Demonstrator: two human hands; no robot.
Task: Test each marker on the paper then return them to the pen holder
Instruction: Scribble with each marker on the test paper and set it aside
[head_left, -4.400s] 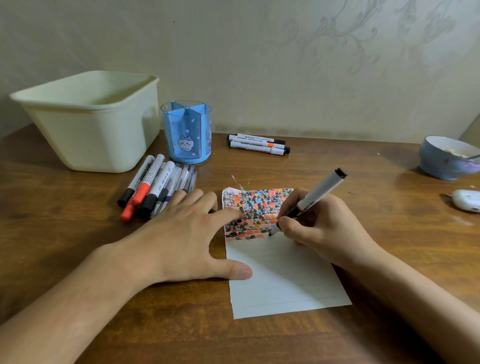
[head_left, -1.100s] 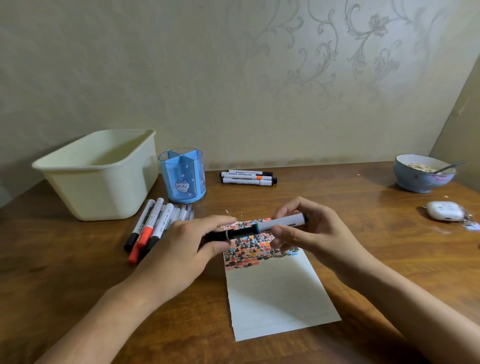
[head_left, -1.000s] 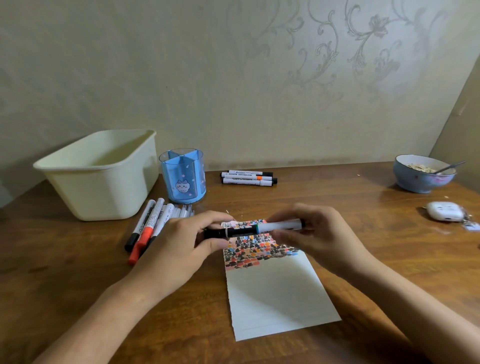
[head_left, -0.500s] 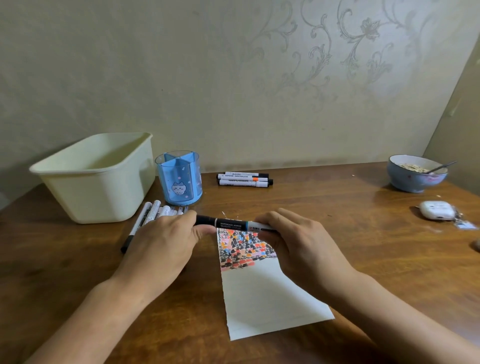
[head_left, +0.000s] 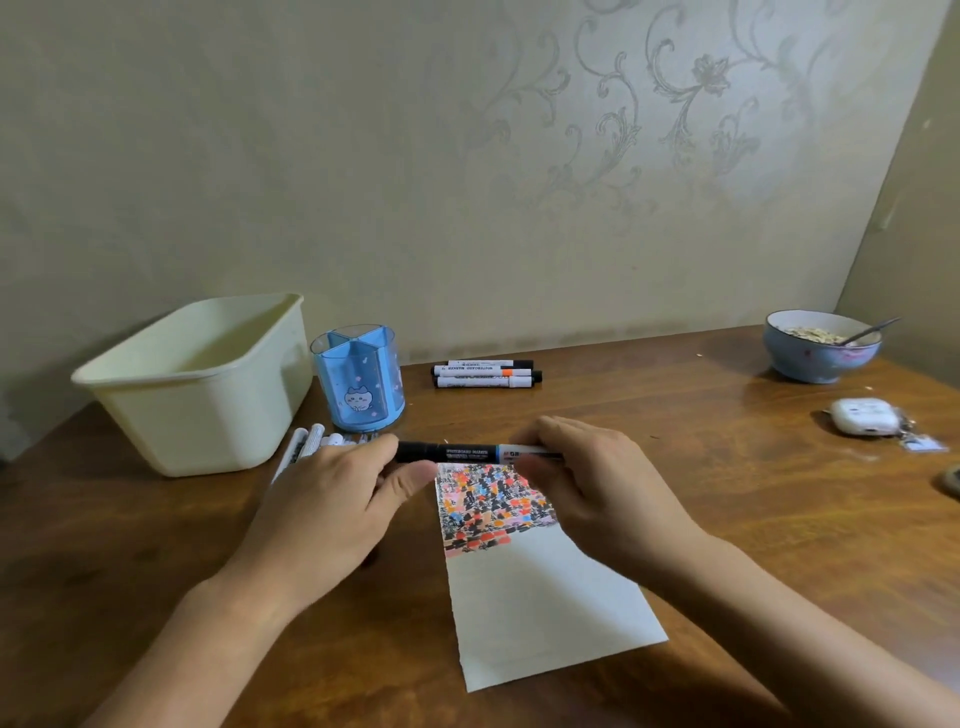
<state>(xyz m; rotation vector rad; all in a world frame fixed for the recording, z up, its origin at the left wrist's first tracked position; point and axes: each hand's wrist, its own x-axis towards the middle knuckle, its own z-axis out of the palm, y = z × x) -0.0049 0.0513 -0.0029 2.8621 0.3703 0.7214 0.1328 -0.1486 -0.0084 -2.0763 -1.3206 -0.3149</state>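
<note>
We held one marker (head_left: 470, 452) level above the far edge of the paper (head_left: 540, 587), its long axis running left to right. Its dark barrel read "WHITEBOARD MARKER" in white, with a blue band and a white section toward the right (smaller print there was too blurred to read). Our left hand (head_left: 332, 499) pinched the black cap end between thumb and curled fingers; our right hand (head_left: 597, 488) gripped the other end, fingers curled round it. The paper's far part carried black, red, orange and blue test blocks. The blue pen holder (head_left: 358, 384) stood behind on the counter (head_left: 727, 493), three markers (head_left: 485, 374) lying beside it.
</note>
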